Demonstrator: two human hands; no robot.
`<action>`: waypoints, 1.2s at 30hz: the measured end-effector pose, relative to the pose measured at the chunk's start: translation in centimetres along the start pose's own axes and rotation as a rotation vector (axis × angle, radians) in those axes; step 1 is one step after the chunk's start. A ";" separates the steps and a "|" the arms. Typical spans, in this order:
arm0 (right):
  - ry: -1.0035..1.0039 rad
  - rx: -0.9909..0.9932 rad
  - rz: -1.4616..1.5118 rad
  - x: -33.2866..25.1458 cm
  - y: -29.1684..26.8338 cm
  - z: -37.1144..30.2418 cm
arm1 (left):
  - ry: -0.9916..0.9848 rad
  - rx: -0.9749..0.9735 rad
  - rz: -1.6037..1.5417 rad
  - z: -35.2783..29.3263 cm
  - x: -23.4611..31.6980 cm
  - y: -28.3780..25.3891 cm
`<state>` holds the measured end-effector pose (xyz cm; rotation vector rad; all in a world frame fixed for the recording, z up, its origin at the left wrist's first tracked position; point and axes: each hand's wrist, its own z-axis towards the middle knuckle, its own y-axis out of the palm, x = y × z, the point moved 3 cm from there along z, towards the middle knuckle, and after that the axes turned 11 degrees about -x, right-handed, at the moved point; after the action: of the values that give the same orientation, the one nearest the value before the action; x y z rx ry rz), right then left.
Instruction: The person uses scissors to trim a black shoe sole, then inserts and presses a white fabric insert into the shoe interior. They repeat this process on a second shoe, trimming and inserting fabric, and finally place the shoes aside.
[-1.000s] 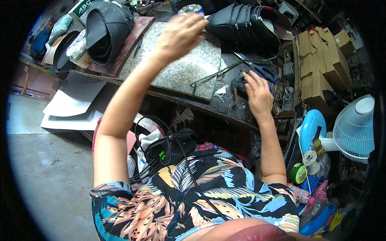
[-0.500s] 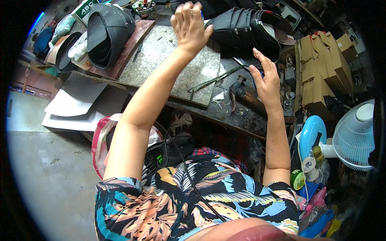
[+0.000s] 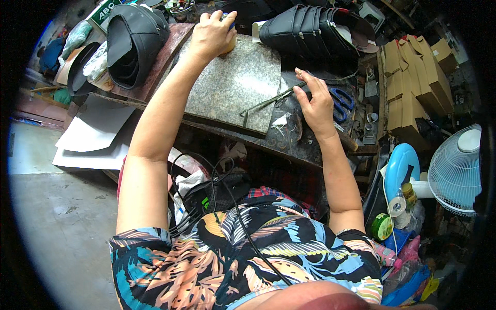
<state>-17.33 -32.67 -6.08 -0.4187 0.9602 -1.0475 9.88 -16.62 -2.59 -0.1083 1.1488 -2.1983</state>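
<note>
My left hand (image 3: 211,37) is wrapped round a small jar (image 3: 228,46) with yellowish contents and a blue top, over the far left part of a speckled stone slab (image 3: 232,85). The fingers cover much of the jar. My right hand (image 3: 316,106) hovers open over the dark bench, right of the slab, its fingers apart and nothing in them. Blue-handled scissors (image 3: 339,105) lie just beside it, partly hidden. Thin dark strips (image 3: 264,105) cross the slab's right edge, near my right fingertips. A white scrap (image 3: 279,122) lies on the bench.
Stacked black leather-like pieces (image 3: 299,31) lie behind the slab, and a black bag-like piece (image 3: 135,49) stands at left. A wooden handle (image 3: 347,140) shows beside my right forearm. Cardboard boxes (image 3: 413,77) and a fan (image 3: 454,170) are at right.
My left hand has moved left and slightly nearer, and the jar now shows in its grasp. The right hand has shifted left and a little nearer, uncovering the scissors' blue handles.
</note>
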 end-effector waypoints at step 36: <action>0.424 -0.132 0.967 16.9 -5.5 8.6 | 0.285 -0.147 -0.037 7.0 18.3 0.0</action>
<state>-10.46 -51.15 -5.40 0.1907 1.4048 -0.1794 -2.06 -32.16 -2.20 0.1273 1.4751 -2.2097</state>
